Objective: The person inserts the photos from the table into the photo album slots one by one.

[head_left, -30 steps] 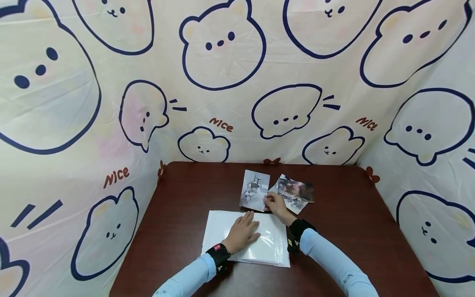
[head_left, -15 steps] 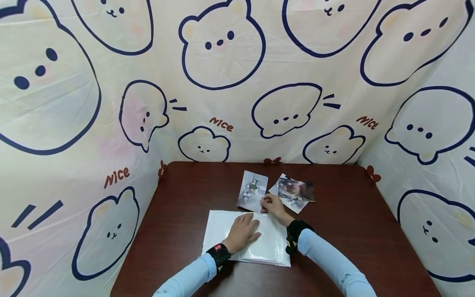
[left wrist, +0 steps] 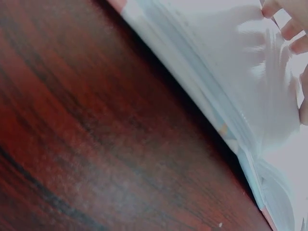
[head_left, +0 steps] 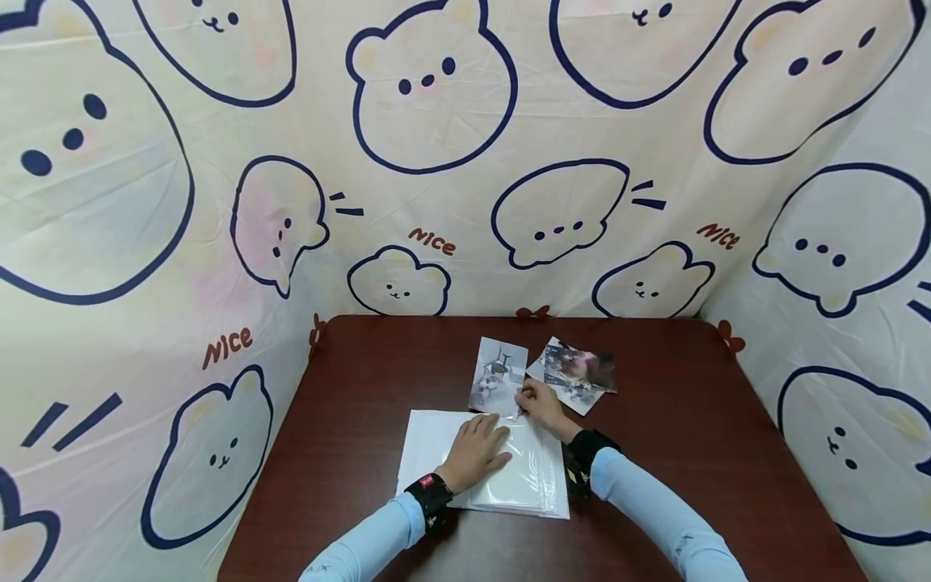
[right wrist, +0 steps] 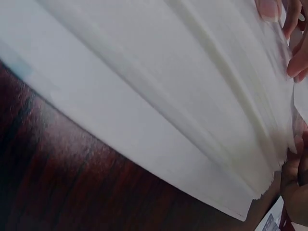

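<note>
An album (head_left: 527, 485) with clear plastic sleeves lies open on the table in the head view. My left hand (head_left: 474, 454) rests on its pages with the fingers extended toward the far edge. My right hand (head_left: 544, 409) pinches the lower right corner of a photo (head_left: 498, 373) printed with a grey-white scene. That photo's lower edge meets the album's far edge. In the left wrist view, fingertips (left wrist: 291, 29) touch the shiny sleeve. The right wrist view shows the album's layered page edges (right wrist: 226, 96) close up, with my right hand (right wrist: 294, 187) partly cut off at the right.
Several overlapping photos (head_left: 579, 370) lie right of the held photo, near the right hand. The brown table (head_left: 385, 364) ends at a cartoon-printed cloth (head_left: 436, 194) at the back and sides.
The photo in my right hand shifts slightly left, then back right, and ends a little nearer the album's far edge. My left hand stays on the page.
</note>
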